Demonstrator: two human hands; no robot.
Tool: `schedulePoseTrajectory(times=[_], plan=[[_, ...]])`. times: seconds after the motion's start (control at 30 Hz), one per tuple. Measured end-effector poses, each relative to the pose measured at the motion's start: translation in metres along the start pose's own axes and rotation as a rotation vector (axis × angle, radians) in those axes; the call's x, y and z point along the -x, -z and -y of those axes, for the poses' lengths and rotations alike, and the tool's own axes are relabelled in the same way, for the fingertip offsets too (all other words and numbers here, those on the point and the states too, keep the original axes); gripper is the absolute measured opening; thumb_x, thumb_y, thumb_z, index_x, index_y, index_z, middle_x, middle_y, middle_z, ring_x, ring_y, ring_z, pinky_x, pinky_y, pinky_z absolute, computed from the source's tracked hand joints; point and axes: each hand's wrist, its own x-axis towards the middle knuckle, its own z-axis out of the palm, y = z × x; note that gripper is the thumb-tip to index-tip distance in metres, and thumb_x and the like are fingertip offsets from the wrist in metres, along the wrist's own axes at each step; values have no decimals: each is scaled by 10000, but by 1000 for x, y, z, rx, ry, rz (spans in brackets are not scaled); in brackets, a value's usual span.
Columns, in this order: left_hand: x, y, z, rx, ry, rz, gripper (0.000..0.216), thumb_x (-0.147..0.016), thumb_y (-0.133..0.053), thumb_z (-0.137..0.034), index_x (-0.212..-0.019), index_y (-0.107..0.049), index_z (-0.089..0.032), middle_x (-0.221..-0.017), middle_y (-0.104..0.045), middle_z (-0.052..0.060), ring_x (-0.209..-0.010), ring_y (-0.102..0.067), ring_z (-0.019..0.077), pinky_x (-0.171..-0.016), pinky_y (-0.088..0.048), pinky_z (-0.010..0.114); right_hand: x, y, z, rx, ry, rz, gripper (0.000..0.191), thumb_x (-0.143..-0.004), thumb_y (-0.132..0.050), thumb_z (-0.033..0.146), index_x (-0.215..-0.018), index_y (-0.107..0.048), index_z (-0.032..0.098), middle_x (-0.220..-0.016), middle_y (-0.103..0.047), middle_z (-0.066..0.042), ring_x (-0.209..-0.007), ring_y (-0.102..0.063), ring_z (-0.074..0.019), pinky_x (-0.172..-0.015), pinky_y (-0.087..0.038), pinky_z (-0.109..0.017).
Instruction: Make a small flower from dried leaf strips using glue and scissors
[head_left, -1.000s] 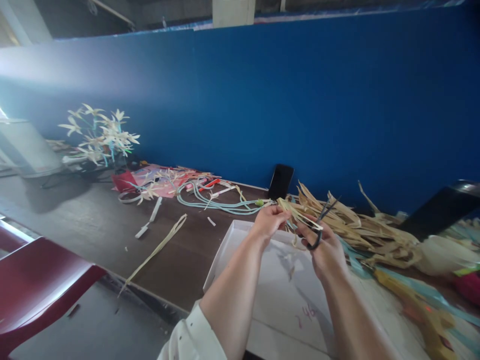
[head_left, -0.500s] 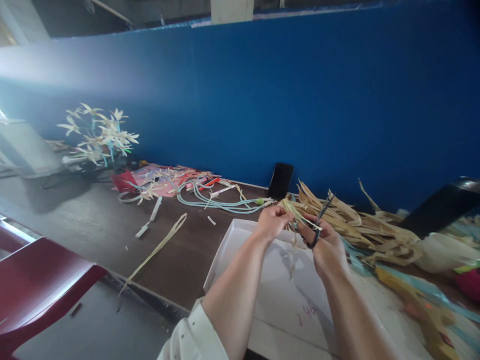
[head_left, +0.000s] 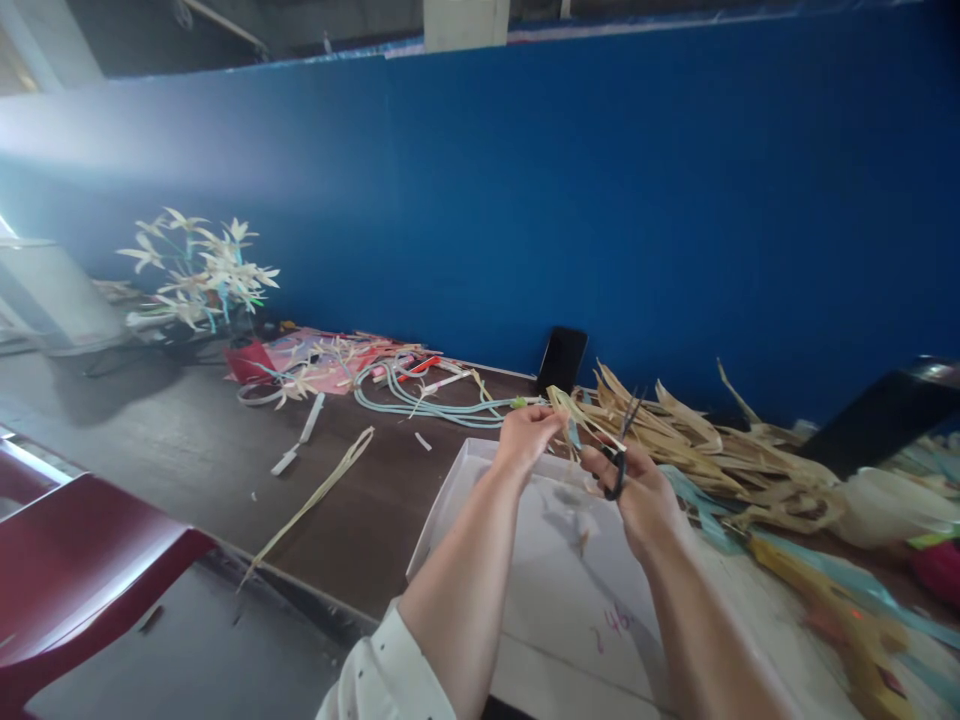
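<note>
Pale strips of dried husk [head_left: 570, 405] are pinched between the fingertips of my left hand [head_left: 527, 432], above the far edge of a white shallow box [head_left: 555, 600]. My right hand [head_left: 637, 490] is closed around black-handled scissors [head_left: 616, 472], whose blades point up and away. The free ends of the strips reach toward the scissors; whether the right fingers also touch them I cannot tell. Behind my right hand lies a heap of dry brown husks [head_left: 705, 450].
A dark phone [head_left: 562, 358] leans against the blue partition [head_left: 480, 200]. Left of the box lie a loose husk strip [head_left: 322, 490] and coiled pale-blue cords [head_left: 420, 410]. A yellow glue gun [head_left: 832, 590] is at the right, white husk flowers [head_left: 210, 265] at far left, a red chair [head_left: 82, 570] nearer.
My left hand has shifted slightly left with the strips. My right hand has moved a little left and down, and the scissors have turned to point more upright with their blades parted.
</note>
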Motion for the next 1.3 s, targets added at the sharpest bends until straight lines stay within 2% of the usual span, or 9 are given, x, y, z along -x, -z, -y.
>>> schedulePoseTrajectory(times=[0.1, 0.23, 0.33, 0.53, 0.7, 0.87, 1.03, 1.13, 1.3], plan=[[1, 0, 1, -35, 1, 29, 314, -610, -671, -431, -724, -684, -139, -514, -505, -13, -460, -394, 65, -462, -291, 196, -1, 1, 0, -12, 11, -66, 490, -530, -784, 377, -954, -636, 182, -667, -618, -4, -567, -500, -127, -503, -355, -239], [1, -3, 3, -83, 0, 60, 330, -613, -664, -447, -740, -690, -144, -531, -526, -5, -483, -426, 76, -483, -312, 200, 0, 1, -1, -34, 6, 5, 525, -532, -782, 374, -994, -624, 181, -669, -615, -6, -561, -512, -134, -492, -353, -241], [2, -6, 4, -127, -22, 94, 346, -609, -661, -458, -731, -688, -136, -518, -516, -11, -472, -417, 75, -482, -307, 204, 1, 0, -1, -23, 10, 64, 464, -574, -758, 380, -971, -626, 179, -672, -611, -10, -563, -515, -135, -485, -351, -235], [6, -10, 2, -212, -40, 104, 332, -612, -657, -439, -739, -688, -134, -549, -544, -11, -486, -421, 72, -510, -329, 205, -1, -1, -3, -59, 14, 89, 434, -564, -771, 327, -943, -614, 183, -790, -635, -30, -663, -550, -153, -575, -400, -248], [8, -11, -2, -246, -63, 68, 292, -623, -651, -410, -717, -687, -136, -556, -552, -10, -502, -433, 75, -530, -346, 204, -4, 2, -11, -23, 5, 52, 462, -554, -769, 285, -976, -610, 186, -810, -631, -32, -674, -549, -153, -591, -398, -257], [6, -7, -2, -231, -83, 34, 293, -672, -601, -423, -724, -697, -151, -537, -538, -11, -493, -438, 79, -510, -342, 201, -2, 2, -6, -93, -2, 53, 436, -555, -765, 260, -957, -618, 179, -740, -609, -6, -612, -518, -125, -559, -376, -240], [5, -9, 3, -194, -17, 123, 286, -676, -606, -410, -758, -679, -146, -561, -555, 5, -498, -478, 87, -478, -366, 194, -3, 1, -1, -132, 35, 22, 417, -552, -770, 238, -942, -630, 192, -722, -605, 17, -589, -484, -100, -543, -350, -218], [8, -12, 3, -166, 41, 195, 242, -662, -633, -364, -756, -649, -142, -643, -601, 32, -574, -547, 108, -501, -423, 196, -4, 2, -3, -154, 64, -38, 430, -546, -775, 261, -944, -627, 195, -701, -595, 25, -558, -462, -97, -522, -340, -222], [10, -14, 4, -171, 25, 204, 167, -672, -626, -290, -738, -643, -138, -687, -624, 46, -607, -567, 106, -542, -458, 201, -5, 3, -5, -152, 79, -95, 452, -547, -774, 265, -965, -619, 189, -656, -568, 34, -529, -439, -93, -478, -305, -214]])
